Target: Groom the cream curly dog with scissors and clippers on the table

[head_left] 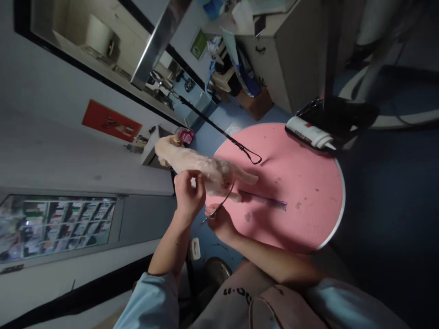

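A cream-coated dog (206, 167) stands on the round pink grooming table (308, 183), its rear nearest me and its head pointing away to the left. Beside its hindquarters my left hand (190, 194) is closed, thumb and index finger pinched together; what they hold, if anything, is hidden. My right hand (222, 224) grips curved grooming scissors (224, 199) by the handles, their blades reaching up to the dog's rear by a hind leg. A purple-edged metal comb (264, 200) lies on the table just right of the hind paws.
A black grooming loop (252, 157) hangs from a metal arm (159, 43) over the table. A white nozzle bottle (310, 132) lies in a black tray at the far edge. Small hair tufts (247, 217) dot the tabletop. A cabinet (295, 59) stands behind.
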The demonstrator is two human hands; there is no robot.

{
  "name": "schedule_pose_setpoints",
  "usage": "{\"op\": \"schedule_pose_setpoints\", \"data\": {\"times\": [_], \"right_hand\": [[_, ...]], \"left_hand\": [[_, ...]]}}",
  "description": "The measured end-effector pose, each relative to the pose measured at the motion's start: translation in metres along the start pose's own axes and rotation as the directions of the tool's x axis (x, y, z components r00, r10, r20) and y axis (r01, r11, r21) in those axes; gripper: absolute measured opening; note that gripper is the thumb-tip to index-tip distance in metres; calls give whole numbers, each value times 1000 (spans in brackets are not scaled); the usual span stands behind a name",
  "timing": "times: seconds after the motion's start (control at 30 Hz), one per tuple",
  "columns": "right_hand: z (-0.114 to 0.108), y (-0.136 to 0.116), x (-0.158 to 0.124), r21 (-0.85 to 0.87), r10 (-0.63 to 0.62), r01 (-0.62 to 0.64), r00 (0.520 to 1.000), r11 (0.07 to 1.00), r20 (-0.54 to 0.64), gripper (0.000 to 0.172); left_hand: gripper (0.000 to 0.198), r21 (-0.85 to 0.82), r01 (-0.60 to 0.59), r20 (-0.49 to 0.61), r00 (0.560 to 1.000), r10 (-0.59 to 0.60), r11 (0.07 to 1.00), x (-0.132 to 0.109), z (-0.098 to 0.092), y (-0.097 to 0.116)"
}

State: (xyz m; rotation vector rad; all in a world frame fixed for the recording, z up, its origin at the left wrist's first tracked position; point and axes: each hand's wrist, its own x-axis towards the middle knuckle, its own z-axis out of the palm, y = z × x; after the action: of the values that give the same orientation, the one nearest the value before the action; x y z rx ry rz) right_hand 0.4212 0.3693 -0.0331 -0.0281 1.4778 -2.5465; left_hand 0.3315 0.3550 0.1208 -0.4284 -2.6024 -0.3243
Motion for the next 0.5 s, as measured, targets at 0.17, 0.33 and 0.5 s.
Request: {"op": "schedule_pose_setpoints", "data": {"times": [0.17, 0.33, 0.5], "right_hand": [[32, -15, 13, 10, -91, 93, 989, 996, -117, 43], [41, -24, 43, -57, -159, 149, 955, 987, -251, 41], [52, -24, 47, 11, -136, 141, 968, 990, -209, 23]], "left_hand": [[10, -46, 5, 43, 999, -3, 999, 4, -3, -4], [10, -68, -32, 69, 997, 37, 997, 7, -9, -7], [9, -86, -43, 46, 998, 47, 995, 4, -11, -12]]}}
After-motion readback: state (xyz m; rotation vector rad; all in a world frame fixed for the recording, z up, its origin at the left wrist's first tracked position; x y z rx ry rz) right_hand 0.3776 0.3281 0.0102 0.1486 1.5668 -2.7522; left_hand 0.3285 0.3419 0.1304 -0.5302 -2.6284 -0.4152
